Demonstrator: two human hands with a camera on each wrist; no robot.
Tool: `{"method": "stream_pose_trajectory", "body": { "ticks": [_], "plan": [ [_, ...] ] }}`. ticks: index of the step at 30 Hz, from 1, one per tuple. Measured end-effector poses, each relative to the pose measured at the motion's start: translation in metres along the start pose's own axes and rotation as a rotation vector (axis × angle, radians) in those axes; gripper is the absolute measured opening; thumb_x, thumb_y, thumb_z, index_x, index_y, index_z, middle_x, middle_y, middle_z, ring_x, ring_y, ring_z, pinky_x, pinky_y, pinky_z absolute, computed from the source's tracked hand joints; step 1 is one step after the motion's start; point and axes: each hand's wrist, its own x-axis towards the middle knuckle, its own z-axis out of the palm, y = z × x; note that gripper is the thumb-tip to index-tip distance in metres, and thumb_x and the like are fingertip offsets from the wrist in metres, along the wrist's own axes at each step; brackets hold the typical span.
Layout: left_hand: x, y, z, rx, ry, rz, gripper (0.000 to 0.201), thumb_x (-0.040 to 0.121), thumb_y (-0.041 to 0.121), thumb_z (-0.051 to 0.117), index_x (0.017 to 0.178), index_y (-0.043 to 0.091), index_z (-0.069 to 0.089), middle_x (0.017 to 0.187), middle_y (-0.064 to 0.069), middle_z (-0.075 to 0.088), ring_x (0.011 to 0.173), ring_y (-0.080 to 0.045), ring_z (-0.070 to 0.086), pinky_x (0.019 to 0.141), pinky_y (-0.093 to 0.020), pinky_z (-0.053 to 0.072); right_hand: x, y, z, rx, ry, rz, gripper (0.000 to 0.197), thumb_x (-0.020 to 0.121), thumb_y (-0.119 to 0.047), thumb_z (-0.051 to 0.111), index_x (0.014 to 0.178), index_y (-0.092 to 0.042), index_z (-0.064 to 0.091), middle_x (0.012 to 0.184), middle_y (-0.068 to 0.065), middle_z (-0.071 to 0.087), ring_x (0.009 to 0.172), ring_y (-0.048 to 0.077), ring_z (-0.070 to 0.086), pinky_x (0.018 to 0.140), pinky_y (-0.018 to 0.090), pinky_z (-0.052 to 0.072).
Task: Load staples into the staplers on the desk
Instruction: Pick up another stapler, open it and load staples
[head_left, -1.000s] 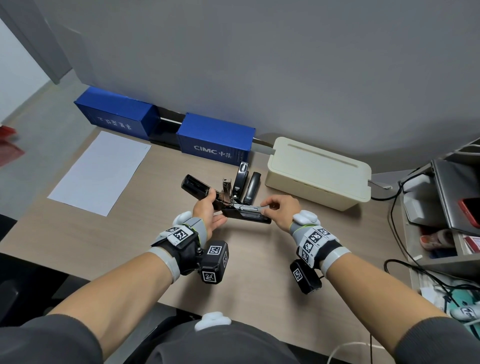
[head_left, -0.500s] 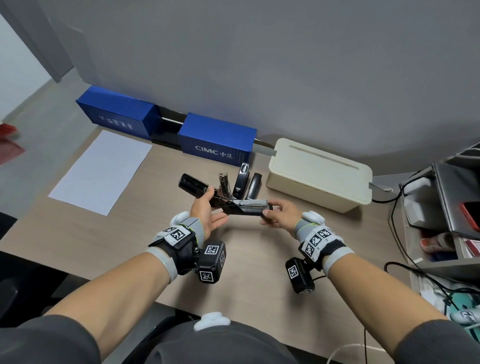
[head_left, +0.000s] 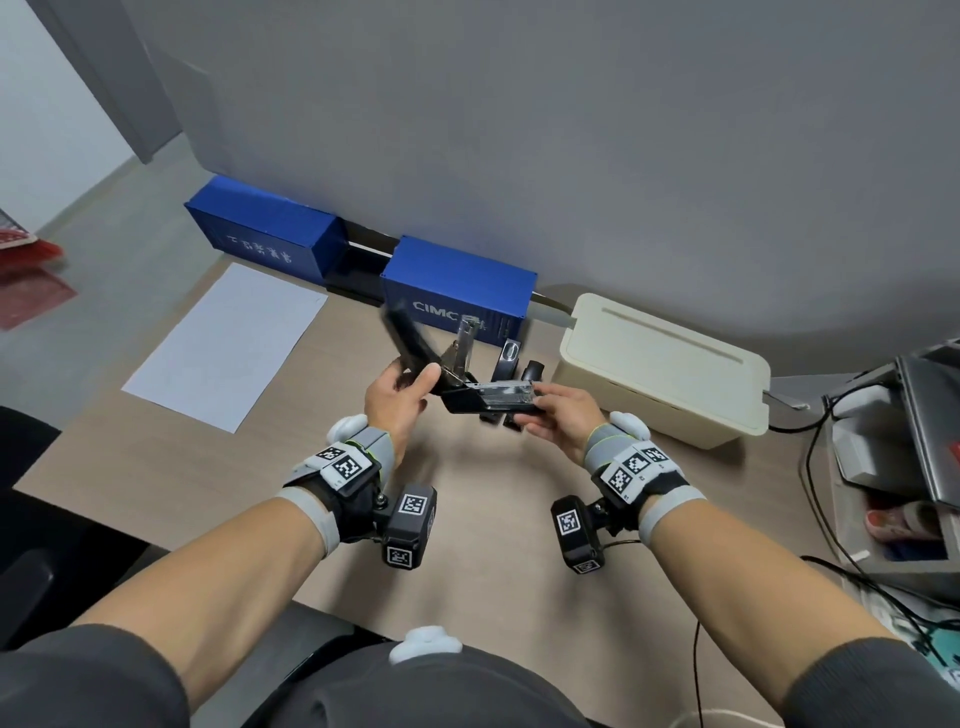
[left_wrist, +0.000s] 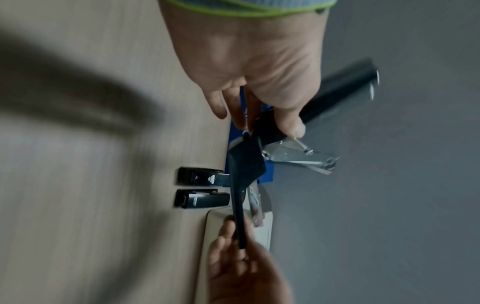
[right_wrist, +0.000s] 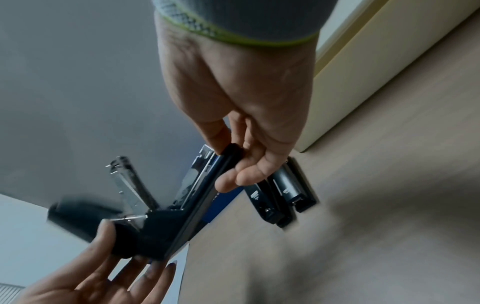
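Observation:
A black stapler (head_left: 467, 397) hangs in the air above the desk, swung open. Its cover (head_left: 402, 340) points up and left, the metal pusher arm (head_left: 464, 348) stands upright, and the staple channel (head_left: 506, 388) lies level. My left hand (head_left: 400, 397) grips the cover near the hinge, thumb (left_wrist: 289, 121) on top. My right hand (head_left: 558, 415) pinches the front end of the base (right_wrist: 207, 185). Two more black staplers (head_left: 511, 358) lie shut on the desk behind; they also show as staplers (left_wrist: 202, 188) and staplers (right_wrist: 280, 195) in the wrist views.
Two blue boxes (head_left: 457, 286) stand along the wall, a cream plastic box (head_left: 660, 369) to their right. A white paper sheet (head_left: 228, 343) lies at the left. Shelving with cables (head_left: 893, 467) fills the right edge.
Both hands lifted the stapler off the desk. The cover swung from lying flat to the left up to a steep angle. My right hand shifted to the base's front end.

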Motion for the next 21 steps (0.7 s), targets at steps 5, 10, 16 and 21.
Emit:
{"method": "stream_pose_trajectory", "body": {
  "ticks": [5, 10, 16, 21],
  "plan": [
    [0.004, 0.006, -0.003, 0.476, -0.083, 0.254, 0.047, 0.069, 0.025, 0.086, 0.114, 0.028, 0.073, 0.107, -0.004, 0.064, 0.095, -0.017, 0.065, 0.090, -0.026, 0.050, 0.002, -0.018, 0.029, 0.032, -0.058, -0.035, 0.035, 0.093, -0.015, 0.042, 0.125, -0.015, 0.058, 0.105, 0.013, 0.070, 0.082, 0.030, 0.073, 0.072, 0.035, 0.061],
    [0.010, 0.010, -0.001, 0.636, -0.065, 0.260, 0.040, 0.059, 0.030, 0.090, 0.094, 0.029, 0.070, 0.107, 0.003, 0.061, 0.093, -0.015, 0.062, 0.082, -0.027, 0.049, 0.012, -0.021, 0.050, -0.058, -0.143, -0.034, 0.078, 0.073, -0.065, 0.065, 0.137, -0.028, 0.041, 0.123, 0.003, 0.064, 0.106, 0.029, 0.066, 0.093, 0.048, 0.052],
    [0.024, 0.015, -0.001, 0.694, -0.212, 0.109, 0.048, 0.057, 0.033, 0.087, 0.094, 0.022, 0.058, 0.087, 0.001, 0.068, 0.072, -0.018, 0.066, 0.064, -0.032, 0.055, 0.034, -0.019, 0.064, -0.147, -0.034, -0.089, 0.078, 0.080, -0.032, 0.073, 0.144, -0.019, 0.031, 0.123, 0.007, 0.057, 0.103, 0.027, 0.066, 0.083, 0.035, 0.053],
    [0.037, 0.013, 0.007, 0.550, -0.370, -0.036, 0.069, 0.064, 0.028, 0.079, 0.127, 0.019, 0.051, 0.108, -0.003, 0.064, 0.090, -0.020, 0.064, 0.083, -0.039, 0.054, 0.046, -0.027, 0.072, -0.230, -0.098, -0.139, 0.077, 0.082, -0.030, 0.072, 0.145, -0.020, 0.029, 0.124, 0.005, 0.055, 0.104, 0.025, 0.064, 0.085, 0.038, 0.056]
  ]
}}
